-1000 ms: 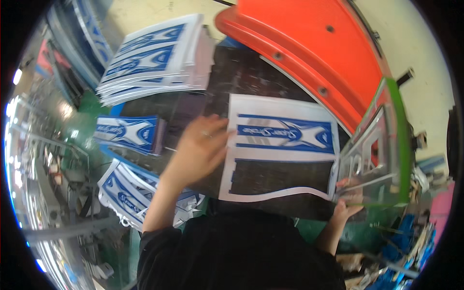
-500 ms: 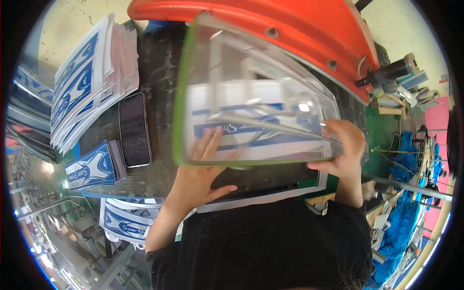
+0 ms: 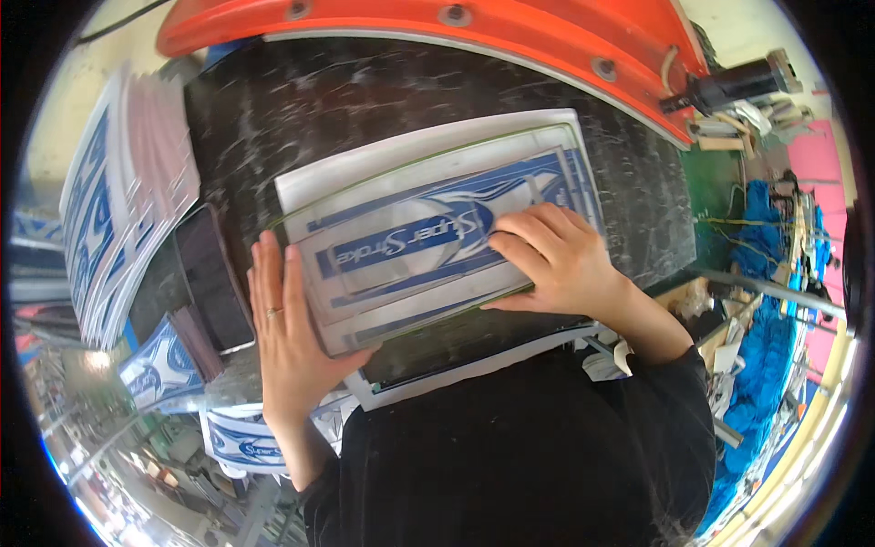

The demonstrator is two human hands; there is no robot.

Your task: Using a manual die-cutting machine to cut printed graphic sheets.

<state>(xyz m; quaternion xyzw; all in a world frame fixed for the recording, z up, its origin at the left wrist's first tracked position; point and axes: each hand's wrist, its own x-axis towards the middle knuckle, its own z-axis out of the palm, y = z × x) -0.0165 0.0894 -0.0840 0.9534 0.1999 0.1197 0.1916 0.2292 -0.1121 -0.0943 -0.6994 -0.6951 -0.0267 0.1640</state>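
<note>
A clear plate with a thin green edge point(image 3: 428, 290) lies at a slant over a white sheet with blue print point(image 3: 305, 188) on the dark marbled tabletop. The blue pattern shows through the plate. My left hand point(image 3: 293, 342) rests at the plate's left end, fingers stretched along that side and thumb out toward the near edge. My right hand point(image 3: 563, 264) grips the plate near its right end; its fingers are bent on top and the thumb is by the near edge. What lies under the right fingertips is hidden.
On the left stand a tall stack of printed sheets point(image 3: 137, 173), a dark phone point(image 3: 214, 273) and a small pile of blue-and-white pieces point(image 3: 164, 365). A curved red-orange part point(image 3: 383, 25) spans the far edge. A black tool point(image 3: 734, 89) is at far right; a white-framed sheet point(image 3: 474, 372) sits near me.
The plate, which was tilted up above the sheet, has come down over it. My left hand has moved off the sheet to the plate's left end; my right hand has shifted left onto its top.
</note>
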